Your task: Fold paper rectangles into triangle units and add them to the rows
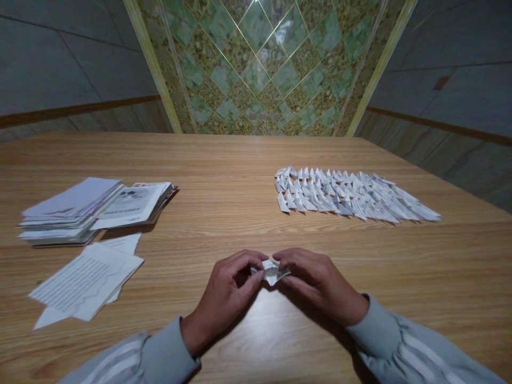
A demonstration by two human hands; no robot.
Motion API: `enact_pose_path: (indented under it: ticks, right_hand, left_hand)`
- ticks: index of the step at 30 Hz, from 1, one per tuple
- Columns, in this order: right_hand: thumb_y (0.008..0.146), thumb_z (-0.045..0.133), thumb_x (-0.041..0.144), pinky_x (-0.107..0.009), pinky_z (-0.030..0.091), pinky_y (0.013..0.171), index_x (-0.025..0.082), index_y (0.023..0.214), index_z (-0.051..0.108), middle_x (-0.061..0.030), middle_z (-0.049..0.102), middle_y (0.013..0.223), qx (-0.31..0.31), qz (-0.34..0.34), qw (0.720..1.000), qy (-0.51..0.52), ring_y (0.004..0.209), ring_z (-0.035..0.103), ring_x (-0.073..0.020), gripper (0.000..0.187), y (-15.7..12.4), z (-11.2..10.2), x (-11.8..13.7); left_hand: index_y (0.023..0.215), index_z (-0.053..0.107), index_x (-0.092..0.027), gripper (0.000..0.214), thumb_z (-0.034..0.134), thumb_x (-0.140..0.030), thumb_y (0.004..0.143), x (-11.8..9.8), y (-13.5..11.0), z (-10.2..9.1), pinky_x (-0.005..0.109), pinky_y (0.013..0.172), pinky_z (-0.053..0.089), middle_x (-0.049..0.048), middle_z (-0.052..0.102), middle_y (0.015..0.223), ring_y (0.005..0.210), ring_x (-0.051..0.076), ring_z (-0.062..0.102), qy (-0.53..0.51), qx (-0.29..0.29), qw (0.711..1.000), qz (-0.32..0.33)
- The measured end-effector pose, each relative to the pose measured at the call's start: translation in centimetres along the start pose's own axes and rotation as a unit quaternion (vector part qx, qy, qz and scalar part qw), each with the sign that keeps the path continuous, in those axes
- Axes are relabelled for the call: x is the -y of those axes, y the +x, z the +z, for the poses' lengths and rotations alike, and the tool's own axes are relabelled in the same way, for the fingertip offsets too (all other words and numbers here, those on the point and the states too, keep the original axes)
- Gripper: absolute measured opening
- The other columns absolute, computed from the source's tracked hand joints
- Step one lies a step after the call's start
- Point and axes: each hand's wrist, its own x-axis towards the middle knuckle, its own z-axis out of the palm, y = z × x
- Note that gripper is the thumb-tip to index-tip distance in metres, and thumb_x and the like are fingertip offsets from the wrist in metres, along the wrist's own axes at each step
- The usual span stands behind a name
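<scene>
A small folded piece of printed paper (271, 271) is held low over the wooden table (240, 176), just in front of me. My left hand (226, 296) pinches its left side with curled fingers. My right hand (318, 282) pinches its right side, fingers pressed together. Both wrists rest near the table's front edge in grey striped sleeves.
Several small folded paper pieces (352, 196) lie in neat rows at the right middle. A stack of printed sheets and booklets (92, 208) sits at the left. Loose printed sheets (86, 280) lie in front of the stack. A green patterned floor shows beyond the table's far edge.
</scene>
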Motion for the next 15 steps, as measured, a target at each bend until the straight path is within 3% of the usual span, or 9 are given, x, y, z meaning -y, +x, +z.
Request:
enact_pose_path:
  ticks: [5,10,15]
  right_hand:
    - [0.096,0.060,0.023,-0.027,0.049,0.077,0.019,0.095,0.066,-0.0060,0.072,0.093,0.013,0.010,1.000,-0.021,0.086,0.066,-0.0173,0.007,-0.11,0.21,-0.09]
    - [0.095,0.060,0.020,-0.023,0.046,0.067,0.018,0.091,0.064,-0.0026,0.070,0.084,-0.014,0.063,0.998,-0.008,0.075,0.065,-0.0145,0.006,-0.12,0.34,-0.39]
    - [0.095,0.059,0.019,-0.024,0.046,0.068,0.019,0.092,0.063,-0.0023,0.069,0.085,-0.019,0.080,0.997,0.000,0.076,0.065,-0.0150,0.004,-0.02,0.37,-0.42]
  left_hand:
    - [0.080,0.070,-0.019,0.011,0.062,-0.019,0.088,-0.28,0.01,0.06,0.027,0.075,0.050,0.0071,0.074,0.099,0.086,0.019,0.069,0.025,0.010,1.000,0.004]
    - [0.072,0.068,-0.018,0.015,0.065,-0.023,0.086,-0.05,0.28,0.08,0.028,0.076,0.050,0.0075,0.075,0.097,0.088,0.021,0.069,-0.034,0.016,0.996,-0.077]
    - [0.094,0.069,-0.019,0.011,0.066,-0.025,0.085,-0.13,0.22,0.10,0.028,0.073,0.050,0.0047,0.074,0.092,0.082,0.020,0.067,-0.077,0.062,0.992,-0.079]
